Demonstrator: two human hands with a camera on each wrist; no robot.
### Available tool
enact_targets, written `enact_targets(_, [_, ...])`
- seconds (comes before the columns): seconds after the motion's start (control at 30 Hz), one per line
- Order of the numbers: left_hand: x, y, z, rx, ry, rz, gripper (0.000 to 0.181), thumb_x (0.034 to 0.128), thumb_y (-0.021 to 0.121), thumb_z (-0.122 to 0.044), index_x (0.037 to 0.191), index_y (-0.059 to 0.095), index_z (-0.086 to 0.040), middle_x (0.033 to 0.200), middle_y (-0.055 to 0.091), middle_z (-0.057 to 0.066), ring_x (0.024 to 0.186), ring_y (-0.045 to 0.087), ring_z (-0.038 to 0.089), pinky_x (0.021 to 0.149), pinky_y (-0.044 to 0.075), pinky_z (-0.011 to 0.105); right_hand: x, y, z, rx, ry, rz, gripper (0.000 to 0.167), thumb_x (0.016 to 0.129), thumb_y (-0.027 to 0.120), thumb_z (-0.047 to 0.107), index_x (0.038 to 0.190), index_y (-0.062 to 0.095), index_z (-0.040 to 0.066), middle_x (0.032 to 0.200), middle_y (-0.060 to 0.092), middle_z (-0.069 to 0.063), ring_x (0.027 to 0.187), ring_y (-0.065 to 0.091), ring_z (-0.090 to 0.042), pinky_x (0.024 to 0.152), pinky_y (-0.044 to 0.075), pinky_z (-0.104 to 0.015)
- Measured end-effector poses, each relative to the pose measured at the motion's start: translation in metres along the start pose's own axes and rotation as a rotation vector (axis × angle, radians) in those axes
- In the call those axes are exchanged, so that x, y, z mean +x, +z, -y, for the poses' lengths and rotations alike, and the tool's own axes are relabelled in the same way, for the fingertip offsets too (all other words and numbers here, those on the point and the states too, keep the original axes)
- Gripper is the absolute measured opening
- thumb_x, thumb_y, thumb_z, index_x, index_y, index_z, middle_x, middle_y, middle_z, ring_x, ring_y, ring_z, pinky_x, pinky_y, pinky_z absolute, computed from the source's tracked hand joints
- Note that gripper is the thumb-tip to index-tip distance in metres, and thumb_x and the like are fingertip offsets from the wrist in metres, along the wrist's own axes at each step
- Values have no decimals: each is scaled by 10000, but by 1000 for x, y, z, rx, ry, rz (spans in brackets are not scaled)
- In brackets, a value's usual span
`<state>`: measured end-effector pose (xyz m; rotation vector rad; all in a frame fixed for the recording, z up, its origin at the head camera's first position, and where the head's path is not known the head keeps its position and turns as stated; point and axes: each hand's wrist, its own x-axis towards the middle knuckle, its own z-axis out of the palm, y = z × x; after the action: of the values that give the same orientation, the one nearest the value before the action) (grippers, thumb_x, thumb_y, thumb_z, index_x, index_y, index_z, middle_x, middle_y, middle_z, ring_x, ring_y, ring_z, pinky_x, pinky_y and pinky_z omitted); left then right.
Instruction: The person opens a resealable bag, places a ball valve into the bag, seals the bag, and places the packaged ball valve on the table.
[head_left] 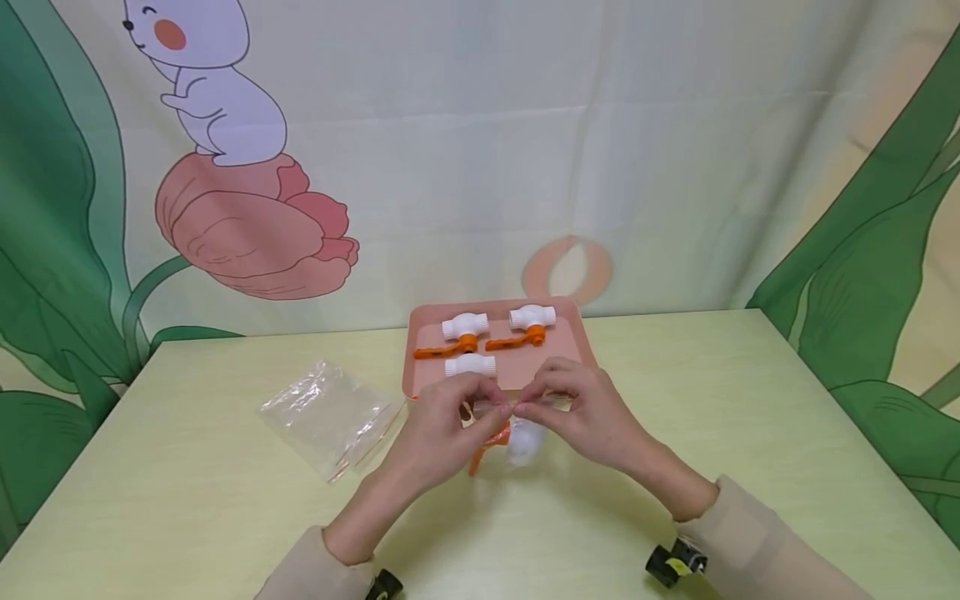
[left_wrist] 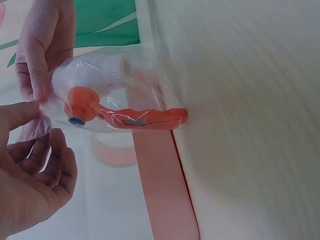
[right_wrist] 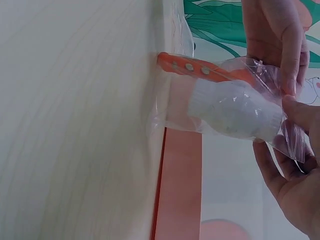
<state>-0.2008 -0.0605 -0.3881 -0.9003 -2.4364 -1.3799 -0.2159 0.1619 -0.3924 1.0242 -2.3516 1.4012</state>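
A white ball valve (right_wrist: 235,110) with an orange lever handle (left_wrist: 145,119) sits inside a clear plastic bag (left_wrist: 142,57). The bag hangs upright over the table in front of the pink tray. At its top edge, my left hand (head_left: 442,433) pinches the plastic between thumb and index finger. Right beside it, my right hand (head_left: 585,408) pinches the same edge, the two thumb tips almost meeting. In the wrist views the other fingers of both hands are loosely bent. Whether the bag's mouth is sealed cannot be told.
Behind my hands, a pink tray (head_left: 577,346) holds several white ball valves (head_left: 532,317) with orange levers, partly hidden by my hands. Flat clear plastic bags (head_left: 330,417) lie on the table (head_left: 187,483) to the left. A printed curtain (head_left: 450,167) hangs behind the table's back edge.
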Motion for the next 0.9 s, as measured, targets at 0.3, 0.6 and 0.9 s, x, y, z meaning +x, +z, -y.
enact_targets(0.3, [-2, 1, 2, 3, 48, 3, 53, 977, 719, -104, 964, 696, -59, 885, 669, -50, 790, 624, 102, 654, 518, 281, 2, 0, 1, -39, -23, 9, 59, 848, 849, 96, 875, 803, 120, 784, 644, 115, 770, 588, -126, 645, 486, -278])
enact_targets(0.6, [-3, 2, 3, -40, 9, 0, 57, 997, 686, -87, 999, 674, -31, 936, 656, 7, 856, 667, 137, 717, 581, 294, 0, -3, -1, 9, 46, 27, 80, 894, 820, 127, 947, 782, 174, 899, 698, 97, 850, 667, -133, 781, 592, -340])
enact_targets(0.9, [-3, -3, 1, -38, -79, -33, 61, 981, 681, -15, 1033, 672, -45, 987, 668, 28, 907, 672, 161, 737, 586, 254, -3, -17, -4, 1, 175, 8, 55, 931, 783, 120, 978, 762, 138, 913, 702, 54, 845, 646, -176, 774, 591, -345])
